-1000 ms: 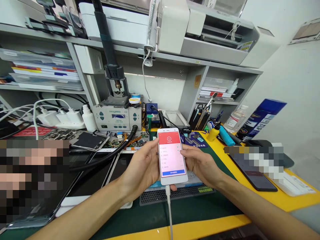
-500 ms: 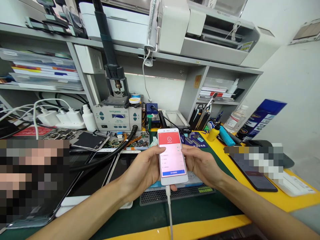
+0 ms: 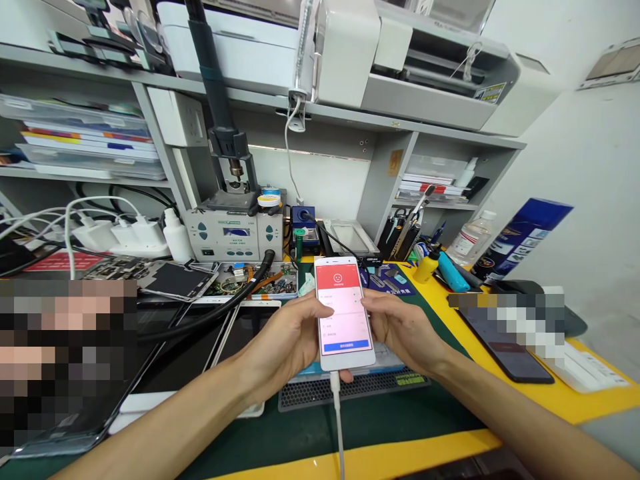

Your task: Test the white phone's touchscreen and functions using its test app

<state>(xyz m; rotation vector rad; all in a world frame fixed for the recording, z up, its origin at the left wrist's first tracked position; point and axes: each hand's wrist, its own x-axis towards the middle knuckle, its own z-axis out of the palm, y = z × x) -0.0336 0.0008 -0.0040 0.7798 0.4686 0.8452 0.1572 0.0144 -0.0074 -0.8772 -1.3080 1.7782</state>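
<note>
A white smartphone (image 3: pixel 346 333) is held upright between my two hands, tilted toward me. Its lit screen has a red band with a sad face at the top, a list below and a blue button at the bottom. My left hand (image 3: pixel 293 337) grips the left edge, its thumb lying over the screen near the middle of the list. On the right edge my right hand (image 3: pixel 400 327) closes around the phone, thumb at the border. A white charging cable (image 3: pixel 337 413) is plugged into the bottom end. Both hands' other fingers are mostly hidden behind the phone.
A hot-air station (image 3: pixel 227 237) stands behind, its black hose (image 3: pixel 220 310) crossing toward the left. Several phones and tablets lie at left near a tray of circuit boards (image 3: pixel 285 283). A black phone (image 3: pixel 500 343) lies at right. A perforated mat (image 3: pixel 310 395) sits under the hands.
My left thumb has moved down and slightly right over the screen, from the top of the list to its middle. The phone and my right hand stay nearly still.
</note>
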